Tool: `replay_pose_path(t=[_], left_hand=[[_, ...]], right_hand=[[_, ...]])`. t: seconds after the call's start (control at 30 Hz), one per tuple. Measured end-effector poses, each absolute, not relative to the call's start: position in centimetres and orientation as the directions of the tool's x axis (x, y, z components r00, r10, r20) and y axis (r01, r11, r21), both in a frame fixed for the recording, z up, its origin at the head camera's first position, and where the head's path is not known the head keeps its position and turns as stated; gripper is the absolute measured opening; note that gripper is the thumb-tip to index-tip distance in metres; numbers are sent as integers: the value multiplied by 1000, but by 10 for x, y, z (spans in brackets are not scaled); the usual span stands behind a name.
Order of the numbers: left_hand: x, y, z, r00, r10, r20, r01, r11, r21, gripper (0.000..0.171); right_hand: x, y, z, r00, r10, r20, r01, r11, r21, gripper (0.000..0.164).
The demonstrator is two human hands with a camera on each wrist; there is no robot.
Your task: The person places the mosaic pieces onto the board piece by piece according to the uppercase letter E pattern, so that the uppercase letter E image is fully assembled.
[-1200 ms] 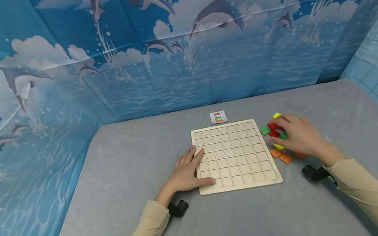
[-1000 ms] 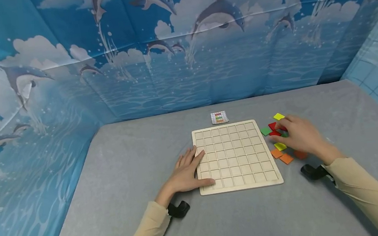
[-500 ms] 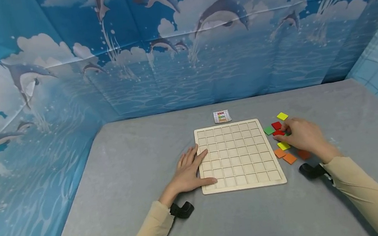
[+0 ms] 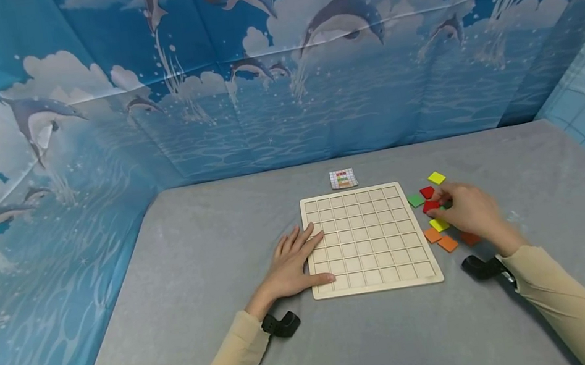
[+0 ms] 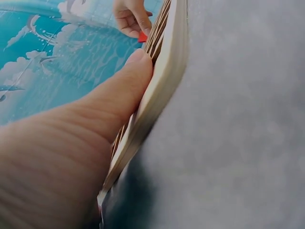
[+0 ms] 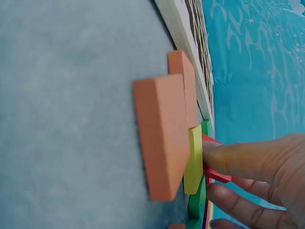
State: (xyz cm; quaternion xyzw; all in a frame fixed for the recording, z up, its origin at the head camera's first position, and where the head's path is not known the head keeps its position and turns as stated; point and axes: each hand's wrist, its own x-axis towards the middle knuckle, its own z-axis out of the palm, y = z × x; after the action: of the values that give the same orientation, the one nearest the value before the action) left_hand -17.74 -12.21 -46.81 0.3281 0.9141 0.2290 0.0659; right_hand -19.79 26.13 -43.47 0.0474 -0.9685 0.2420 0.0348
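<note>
Both hands are engaged: the left hand (image 4: 287, 272) lies with fingers spread on the left edge of the board (image 4: 370, 240), and the right hand (image 4: 470, 210), beyond the right edge, pinches a red tile (image 4: 430, 206) between thumb and fingers. The red tile is beside the board, tilted in the grip, and thin; an off-centre pinch could let it rotate or slip out during a lift. Close packing is the second likely fault source. A second red tile (image 4: 427, 192), a green tile (image 4: 415, 200) and a yellow tile (image 4: 439, 224) lie around the fingertips to the right of the board, so a low sideways move could drag or scatter them. Orange tiles (image 4: 448, 243) near the board's lower right side are exposed to the wrist in the same way. Uneven or excessive pressure by the left hand could shift or tip the board, since contact is visible on its left side only. Whether the fingertips also touch a neighbouring tile cannot be told.
</note>
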Motion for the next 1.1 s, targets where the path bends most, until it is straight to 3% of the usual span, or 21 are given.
replay_pose_path(t=[0.33, 0.63, 0.9, 1.1], left_hand=[[-178, -122, -467, -761, 645, 68, 603, 666, 439, 79], [-180, -122, -467, -767, 639, 60, 596, 674, 437, 75], [-181, -122, -469, -766, 640, 57, 597, 676, 432, 75], [-179, -121, -469, -768, 639, 49, 593, 679, 433, 75]], right_hand=[[-194, 254, -428, -985, -85, 148, -147, 867, -477, 17], [-198, 225, -420, -960, -137, 243, -257, 770, -584, 12], [-212, 194, -423, -958, -197, 209, -287, 628, -724, 14], [-220, 172, -429, -959, -235, 161, -273, 601, -751, 14]])
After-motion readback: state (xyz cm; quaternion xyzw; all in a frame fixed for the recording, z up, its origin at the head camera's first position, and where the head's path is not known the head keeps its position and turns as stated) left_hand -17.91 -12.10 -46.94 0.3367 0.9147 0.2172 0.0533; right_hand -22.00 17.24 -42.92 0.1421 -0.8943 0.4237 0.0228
